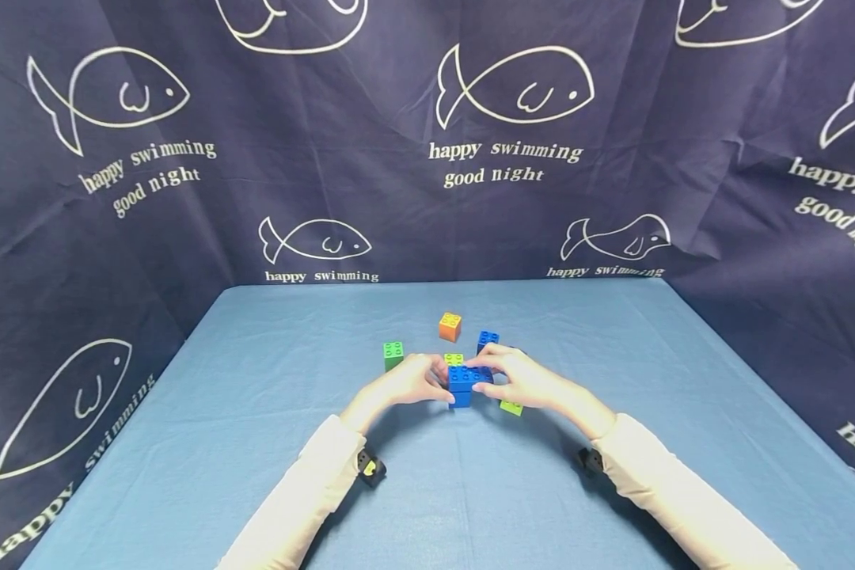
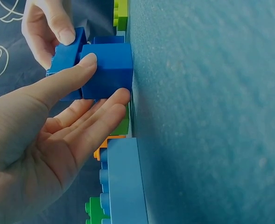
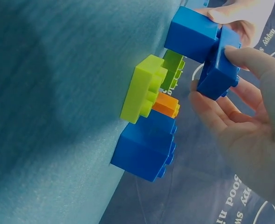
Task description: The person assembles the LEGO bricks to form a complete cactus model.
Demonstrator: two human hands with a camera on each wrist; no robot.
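Both hands meet over a pair of blue toy building bricks on the table's middle. My left hand (image 1: 415, 381) grips the lower blue brick (image 2: 111, 74), thumb on one face and fingers on the opposite side. Across its top lies a longer blue brick (image 3: 220, 65), which juts out to the right. My right hand (image 1: 526, 381) pinches that overhanging end between thumb and fingers. In the right wrist view, the upper brick looks slightly tilted against the lower one. Whether the studs are fully pressed in, I cannot tell.
Behind the hands stand a green brick (image 1: 394, 355), an orange brick (image 1: 450, 326), another blue brick (image 1: 488, 341) and a lime brick (image 1: 454, 359). A second lime brick (image 3: 143, 88) lies by the right hand. A light blue brick (image 2: 127, 182) is near the left hand.
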